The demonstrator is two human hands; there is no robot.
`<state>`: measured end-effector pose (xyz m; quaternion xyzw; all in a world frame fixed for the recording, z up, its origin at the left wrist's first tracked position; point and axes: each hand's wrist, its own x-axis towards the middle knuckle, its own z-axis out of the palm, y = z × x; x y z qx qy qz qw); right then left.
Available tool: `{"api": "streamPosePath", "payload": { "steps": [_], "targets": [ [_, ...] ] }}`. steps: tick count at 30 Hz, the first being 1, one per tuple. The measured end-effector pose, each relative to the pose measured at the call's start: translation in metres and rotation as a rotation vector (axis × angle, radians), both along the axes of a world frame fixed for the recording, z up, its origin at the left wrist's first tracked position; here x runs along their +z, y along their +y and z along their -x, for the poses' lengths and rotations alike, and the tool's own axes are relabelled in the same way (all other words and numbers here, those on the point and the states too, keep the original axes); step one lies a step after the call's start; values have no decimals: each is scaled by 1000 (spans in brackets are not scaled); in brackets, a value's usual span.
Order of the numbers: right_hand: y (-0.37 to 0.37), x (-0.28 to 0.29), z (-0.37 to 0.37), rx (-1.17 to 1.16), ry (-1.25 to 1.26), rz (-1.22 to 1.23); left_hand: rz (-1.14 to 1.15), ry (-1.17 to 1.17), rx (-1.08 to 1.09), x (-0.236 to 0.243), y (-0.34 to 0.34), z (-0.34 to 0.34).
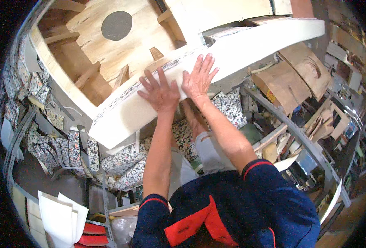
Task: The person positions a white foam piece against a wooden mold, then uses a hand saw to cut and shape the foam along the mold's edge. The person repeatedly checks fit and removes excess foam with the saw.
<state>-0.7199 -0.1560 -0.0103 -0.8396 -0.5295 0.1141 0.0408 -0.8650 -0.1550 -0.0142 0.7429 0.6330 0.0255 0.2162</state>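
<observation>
A long white foam strip runs slantwise across the view, from the lower left up to the far right. Speckled foam shows along its far edge. My left hand lies flat on the strip with its fingers spread. Just to its right, my right hand rests on the same strip, fingers stretched out and the thumb apart. Beyond the strip is a wooden frame with a plywood panel inside, which has a dark round hole. The strip covers the frame's near edge.
Speckled foam pieces are piled at the left and below the strip. Curved brown boards lean at the right beside a metal rail. White sheets and red pieces sit at the lower left. Wood offcuts fill shelving at right.
</observation>
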Motion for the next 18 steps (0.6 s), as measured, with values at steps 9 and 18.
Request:
{"api": "streamPosePath", "payload": {
  "steps": [9,18],
  "targets": [
    [2,37,-17,43,176,158,20,181,-9,34,19,-13],
    [43,-22,-177,-18,-142,-97,-85,82,-138,13,27,-134]
  ]
}}
